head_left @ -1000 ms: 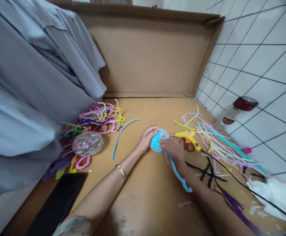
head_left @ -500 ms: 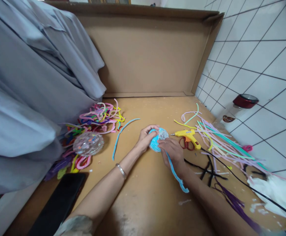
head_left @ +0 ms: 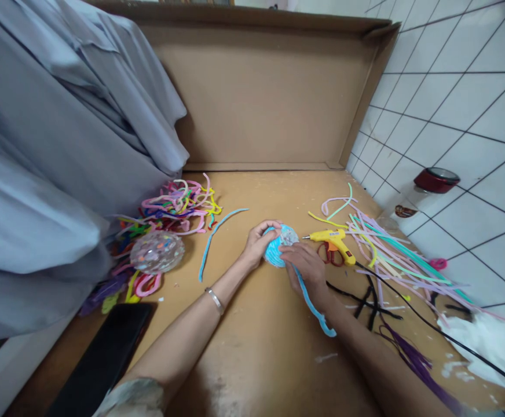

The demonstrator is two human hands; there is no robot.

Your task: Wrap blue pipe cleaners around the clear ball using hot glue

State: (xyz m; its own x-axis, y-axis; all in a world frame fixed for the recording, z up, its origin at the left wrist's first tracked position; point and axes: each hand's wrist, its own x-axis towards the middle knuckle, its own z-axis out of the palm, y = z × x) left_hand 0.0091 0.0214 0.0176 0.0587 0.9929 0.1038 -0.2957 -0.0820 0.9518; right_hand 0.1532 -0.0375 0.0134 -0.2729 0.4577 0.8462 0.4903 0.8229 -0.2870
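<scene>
Little has moved over the last second: the loose end of the blue strand [head_left: 311, 301] has swung slightly left, and the left hand's thumb now shows more plainly across the edge of the blue-wrapped ball [head_left: 274, 253]. The ball is near the middle of the table [head_left: 244, 336], between the two hands. It is round and bright sky blue, with strands laid side by side in close, curving rows over its left and lower part. On its upper right a bare patch [head_left: 289, 234] shows, clear and greyish, with a glassy look. The left hand [head_left: 259, 243] is clamped on the ball's left side, thumb over the front. The right hand [head_left: 308, 266] has its fingers bent together against the lower right side; whether they pinch the strand cannot be told. The strand comes out from under that hand and trails along the right forearm, hooking at its tip. A yellow glue gun [head_left: 333, 242] lies just right of the ball, nozzle pointing towards it.
</scene>
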